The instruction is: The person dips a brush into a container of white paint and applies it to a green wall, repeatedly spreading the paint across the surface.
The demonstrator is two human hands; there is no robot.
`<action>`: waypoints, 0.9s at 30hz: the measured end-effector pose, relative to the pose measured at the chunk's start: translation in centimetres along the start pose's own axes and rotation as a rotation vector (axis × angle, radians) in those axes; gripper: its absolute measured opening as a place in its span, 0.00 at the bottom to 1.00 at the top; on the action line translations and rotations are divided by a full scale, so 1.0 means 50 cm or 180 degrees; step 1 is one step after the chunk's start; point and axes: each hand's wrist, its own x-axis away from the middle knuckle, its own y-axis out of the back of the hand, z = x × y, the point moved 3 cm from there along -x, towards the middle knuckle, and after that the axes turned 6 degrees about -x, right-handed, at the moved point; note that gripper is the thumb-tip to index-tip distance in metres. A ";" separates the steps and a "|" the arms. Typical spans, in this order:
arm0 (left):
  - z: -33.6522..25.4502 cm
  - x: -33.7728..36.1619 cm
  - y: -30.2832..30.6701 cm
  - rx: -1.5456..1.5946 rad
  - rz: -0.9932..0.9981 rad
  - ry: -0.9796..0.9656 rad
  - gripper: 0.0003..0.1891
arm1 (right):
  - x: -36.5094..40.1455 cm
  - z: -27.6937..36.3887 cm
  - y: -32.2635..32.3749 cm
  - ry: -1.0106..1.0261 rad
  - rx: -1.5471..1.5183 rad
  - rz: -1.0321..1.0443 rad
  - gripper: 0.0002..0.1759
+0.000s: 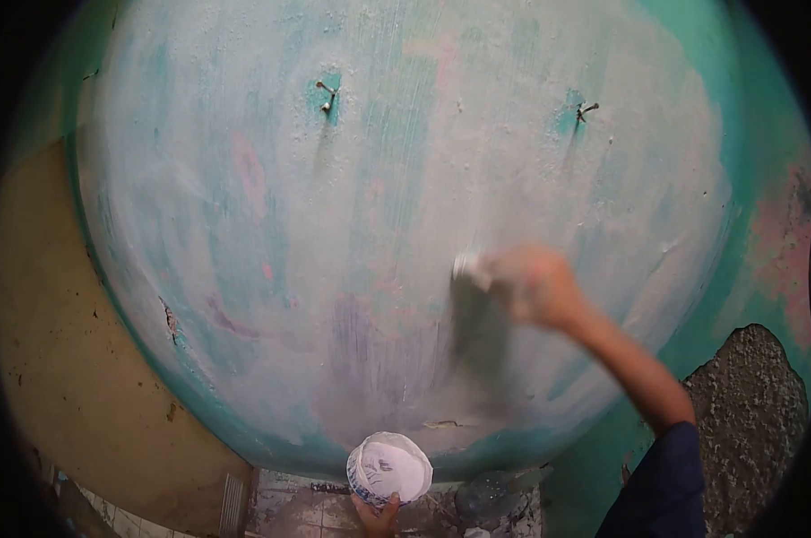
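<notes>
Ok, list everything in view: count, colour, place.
main wall: 1, whitish over teal, centre
metal fittings: 2 clusters, brownish, upper main wall
blurred tool: 1, whitish, centre
tub: 1, white and blue, bottom centre
left wall: 1, brown, left
right wall: 1, teal and pink, right
rough patch: 1, brown, lower right
slatted strip: 1, pale, lower left
floor: 1, pale, bottom
round object: 1, dark, right of tub
small object: 1, white, bottom edge
sleeve: 1, navy, lower right
left hand: 1, holding tub, bottom centre
right hand: 1, holding tool, centre right
</notes>
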 end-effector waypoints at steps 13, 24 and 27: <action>-0.033 0.037 0.013 0.0464 -0.0219 0.0021 0.39 | 0.155 0.067 -0.156 0.0581 0.1758 -0.0399 0.23; -0.071 0.027 0.054 0.0416 -0.0264 0.0152 0.39 | 0.294 0.034 -0.217 -0.0470 -0.0062 0.0545 0.21; -0.079 0.007 0.064 0.0410 -0.0183 0.0221 0.38 | 0.152 0.025 -0.090 -0.0475 0.0493 -0.0242 0.21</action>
